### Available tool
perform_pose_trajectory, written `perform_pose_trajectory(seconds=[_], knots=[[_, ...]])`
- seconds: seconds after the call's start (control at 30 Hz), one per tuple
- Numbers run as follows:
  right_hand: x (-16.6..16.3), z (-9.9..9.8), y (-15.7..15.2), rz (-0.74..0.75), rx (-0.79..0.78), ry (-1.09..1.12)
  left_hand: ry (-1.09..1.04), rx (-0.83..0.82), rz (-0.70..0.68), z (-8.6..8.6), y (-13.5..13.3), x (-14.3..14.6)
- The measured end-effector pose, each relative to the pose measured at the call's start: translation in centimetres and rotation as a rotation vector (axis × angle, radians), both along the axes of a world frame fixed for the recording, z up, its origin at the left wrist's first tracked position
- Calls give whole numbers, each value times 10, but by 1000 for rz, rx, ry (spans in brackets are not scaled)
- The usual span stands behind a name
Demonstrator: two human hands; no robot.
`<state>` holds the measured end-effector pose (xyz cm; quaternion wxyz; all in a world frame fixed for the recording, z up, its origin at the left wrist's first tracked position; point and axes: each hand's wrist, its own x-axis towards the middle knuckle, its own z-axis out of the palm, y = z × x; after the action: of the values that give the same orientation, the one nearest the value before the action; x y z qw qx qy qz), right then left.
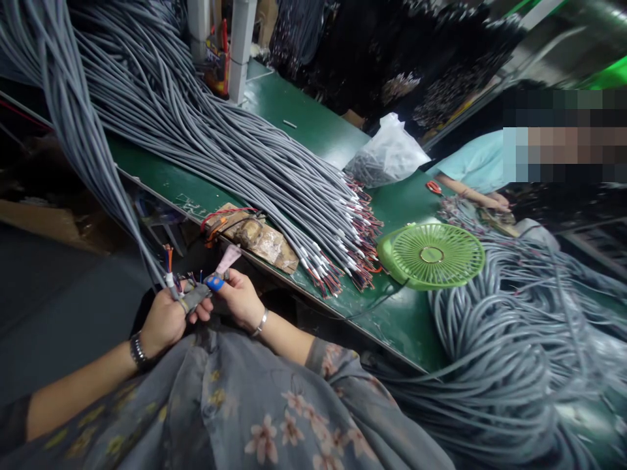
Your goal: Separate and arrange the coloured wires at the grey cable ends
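Observation:
My left hand (pixel 166 320) is closed around the end of a grey cable (pixel 169 277) whose stripped coloured wires stick up above the fist. My right hand (pixel 240 297) is closed on a small tool with a blue tip (pixel 214 282), held against the cable end between the two hands. Both hands sit low over my lap, in front of the green table's edge (pixel 343 313). A thick bundle of grey cables (pixel 73 124) hangs down from the upper left to my left hand.
A large pile of grey cables (pixel 235 150) with stripped ends lies across the green table. A green fan (pixel 434 254), a clear plastic bag (pixel 386 156) and brown paper-wrapped items (pixel 259 238) lie on it too. More coiled cables (pixel 514 352) lie at right. Another person's arm (pixel 465 189) works at far right.

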<state>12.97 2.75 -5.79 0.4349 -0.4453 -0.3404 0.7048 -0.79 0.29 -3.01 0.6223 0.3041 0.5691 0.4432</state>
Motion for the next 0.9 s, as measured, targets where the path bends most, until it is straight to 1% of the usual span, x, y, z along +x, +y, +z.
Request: perform_pose_trajectory(seconds=[0.1, 0.2, 0.27, 0.33, 0.43, 0.53, 0.6, 0.63, 0.7, 0.8, 0.83, 0.9], knots=[[-1, 0, 0, -16, 0, -4, -21, 3, 31, 2, 0, 3], [-1, -2, -1, -32, -11, -10, -3, 18, 34, 2, 0, 2], [0, -5, -2, -14, -27, 8, 16, 46, 9, 2, 0, 0], [3, -8, -2, 19, -49, 72, 16, 69, -17, 3, -1, -2], [13, -11, 2, 19, -107, 176, -40, 71, -55, 7, -1, -6], [23, -6, 13, 12, -190, 194, -112, 57, -113, 13, 0, -8], [26, -1, 21, 56, -204, 197, -146, 41, -163, 16, 2, -8], [26, 2, 24, 82, -186, 195, -159, 31, -190, 17, 3, -8], [24, 5, 29, 98, -100, 164, -177, 9, -230, 18, 7, -8], [16, 1, 31, -5, 66, 37, -194, -14, -244, 18, 13, -8], [13, -1, 31, -45, 93, 3, -200, -18, -244, 17, 14, -8], [8, -5, 31, -74, 77, 7, -215, -25, -258, 16, 17, -7]])
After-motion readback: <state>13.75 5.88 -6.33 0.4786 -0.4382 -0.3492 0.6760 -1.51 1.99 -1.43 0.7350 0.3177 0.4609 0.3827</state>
